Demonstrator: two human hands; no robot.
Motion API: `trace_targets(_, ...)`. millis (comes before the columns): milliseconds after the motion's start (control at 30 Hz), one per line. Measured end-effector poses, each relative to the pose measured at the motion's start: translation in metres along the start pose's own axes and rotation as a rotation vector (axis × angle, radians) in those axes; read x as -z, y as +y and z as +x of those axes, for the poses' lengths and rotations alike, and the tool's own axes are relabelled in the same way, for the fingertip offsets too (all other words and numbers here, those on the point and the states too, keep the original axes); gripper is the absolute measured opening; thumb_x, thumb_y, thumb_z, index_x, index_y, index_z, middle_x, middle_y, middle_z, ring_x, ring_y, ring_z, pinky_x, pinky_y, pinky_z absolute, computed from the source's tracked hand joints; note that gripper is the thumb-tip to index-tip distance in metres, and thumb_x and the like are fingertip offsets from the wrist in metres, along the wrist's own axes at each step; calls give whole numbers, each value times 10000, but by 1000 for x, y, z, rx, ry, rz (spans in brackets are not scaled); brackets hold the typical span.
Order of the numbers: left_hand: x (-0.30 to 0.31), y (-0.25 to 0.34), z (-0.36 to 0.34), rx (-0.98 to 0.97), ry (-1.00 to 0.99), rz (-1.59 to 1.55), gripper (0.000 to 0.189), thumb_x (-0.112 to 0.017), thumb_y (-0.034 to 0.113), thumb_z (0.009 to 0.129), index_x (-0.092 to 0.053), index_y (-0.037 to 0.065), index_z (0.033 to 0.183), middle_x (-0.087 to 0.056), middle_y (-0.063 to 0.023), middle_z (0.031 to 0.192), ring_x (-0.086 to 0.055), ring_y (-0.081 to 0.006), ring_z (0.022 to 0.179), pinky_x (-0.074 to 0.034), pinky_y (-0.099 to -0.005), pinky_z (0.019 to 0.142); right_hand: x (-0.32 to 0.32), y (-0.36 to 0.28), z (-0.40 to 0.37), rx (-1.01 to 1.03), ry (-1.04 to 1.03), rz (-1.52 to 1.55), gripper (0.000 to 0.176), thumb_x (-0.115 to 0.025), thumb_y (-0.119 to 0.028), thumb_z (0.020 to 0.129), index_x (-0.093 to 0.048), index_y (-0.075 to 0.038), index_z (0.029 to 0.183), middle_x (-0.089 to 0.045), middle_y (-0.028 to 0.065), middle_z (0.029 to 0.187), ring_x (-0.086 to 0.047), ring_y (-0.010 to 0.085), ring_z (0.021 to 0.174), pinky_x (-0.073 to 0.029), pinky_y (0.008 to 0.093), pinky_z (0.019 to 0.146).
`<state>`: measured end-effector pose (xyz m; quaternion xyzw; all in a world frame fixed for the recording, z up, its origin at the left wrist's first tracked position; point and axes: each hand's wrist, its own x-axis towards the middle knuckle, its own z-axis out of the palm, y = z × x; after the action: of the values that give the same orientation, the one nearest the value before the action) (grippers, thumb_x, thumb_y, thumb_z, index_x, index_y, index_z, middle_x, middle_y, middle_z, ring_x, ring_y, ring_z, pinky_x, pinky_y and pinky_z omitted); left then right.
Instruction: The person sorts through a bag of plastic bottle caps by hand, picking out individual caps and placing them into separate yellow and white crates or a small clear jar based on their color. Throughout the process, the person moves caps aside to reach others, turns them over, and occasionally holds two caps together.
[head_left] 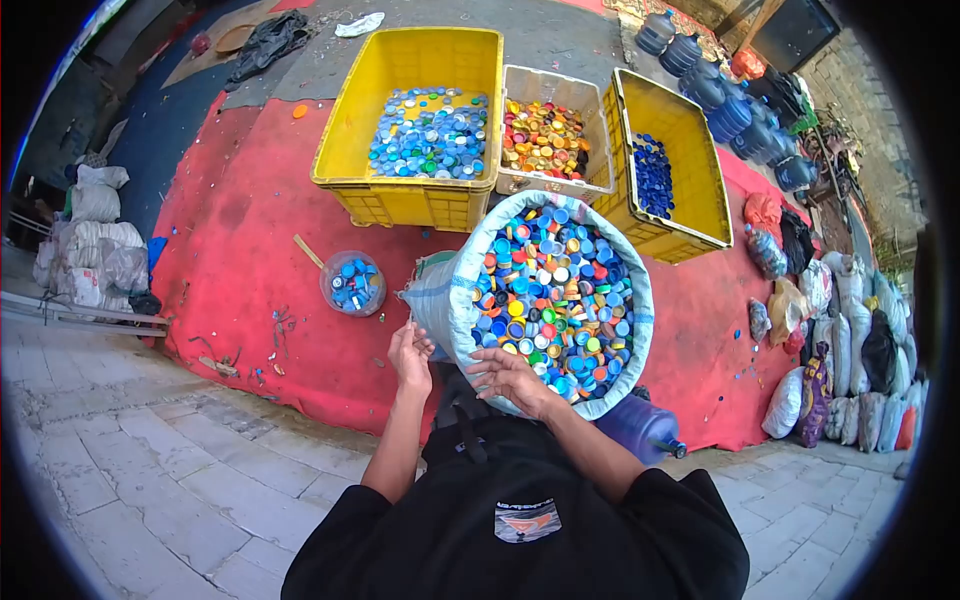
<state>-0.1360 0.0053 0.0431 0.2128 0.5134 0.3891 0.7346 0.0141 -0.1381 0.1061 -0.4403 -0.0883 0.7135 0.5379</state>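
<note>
A large pale-blue woven sack (462, 318) with a rolled rim stands in front of me, full of mixed plastic bottle caps (555, 300). My left hand (410, 356) is raised beside the sack's left side, its fingers loosely bent and apart. I see nothing in it. Over the near left rim reaches my right hand (512, 382), its fingers spread close to the caps and holding nothing visible. To the left of the sack, a clear round tub (378, 290) holds mostly blue caps (355, 284).
Behind the sack stand a yellow crate (335, 150) of light-blue caps, a white crate (555, 184) of yellow, orange and red caps, and another yellow crate (700, 190) of dark-blue caps. A water jug (635, 428) lies by the sack. Filled bags (785, 403) line the right side.
</note>
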Motion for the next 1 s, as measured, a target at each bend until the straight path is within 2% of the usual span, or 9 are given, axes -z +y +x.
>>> trace_targets(133,-47,-14,-12,-259,-192,424,173,-650,141,884,-565,18,972,-598,-16,784,-516,-57,636,-430,-204,593,43,1,-45,191,277,1,434,-493,-11,807,-488,-12,1241,-597,111,1112,-609,165,933,-512,300,758)
trace_targets(233,-78,-31,-23,-545,-331,852,248,-709,126,820,-578,8,995,-618,-31,784,-542,-72,645,-444,-215,612,73,3,-79,306,571,28,382,-519,-64,807,-532,-29,1187,-608,74,1060,-589,123,857,-487,271,700)
trace_targets(367,-97,-62,-15,-736,-397,1107,315,-726,94,751,-580,7,1016,-653,-95,862,-594,-204,762,-480,-339,709,109,12,-116,417,835,140,352,-493,-69,812,-536,-12,1157,-602,80,1018,-570,116,777,-473,262,668)
trace_targets(400,-101,-66,-16,-642,-377,1116,340,-728,85,728,-576,10,1023,-647,-106,901,-586,-249,854,-465,-394,777,117,16,-124,439,864,151,345,-491,-63,815,-536,-2,1151,-605,80,1007,-569,115,769,-473,258,664)
trace_targets(533,-104,-79,-20,-668,-396,1262,382,-726,73,717,-558,20,1056,-637,-111,922,-569,-283,912,-433,-413,822,143,38,-141,475,1022,109,339,-516,-33,805,-535,24,1139,-613,74,971,-566,115,748,-476,249,653)
trace_targets(633,-102,-89,-24,-713,-541,1320,385,-730,87,717,-560,30,1058,-645,-100,927,-567,-289,897,-423,-415,824,146,51,-139,458,1123,25,330,-545,-19,798,-544,35,1124,-636,87,947,-589,123,774,-489,261,665)
trace_targets(833,-105,-105,-38,-665,-628,1368,362,-730,121,723,-581,37,1042,-660,-78,921,-554,-283,890,-401,-429,812,133,40,-111,502,1204,-634,316,-609,-40,792,-567,35,1096,-670,144,899,-638,221,828,-511,342,717)
trace_targets(867,-106,-106,-39,-671,-616,1357,360,-730,121,723,-581,36,1040,-660,-80,918,-555,-284,879,-403,-432,807,144,45,-102,540,1200,-798,363,-658,-40,760,-556,24,1103,-640,171,933,-603,311,882,-486,407,794)
trace_targets(1000,-103,-105,-45,-617,-575,1325,340,-730,121,724,-588,26,1018,-664,-91,912,-566,-286,873,-426,-419,795,149,22,-85,578,1160,-1097,411,-687,-55,738,-525,4,1111,-557,202,1010,-504,379,1001,-419,447,884)
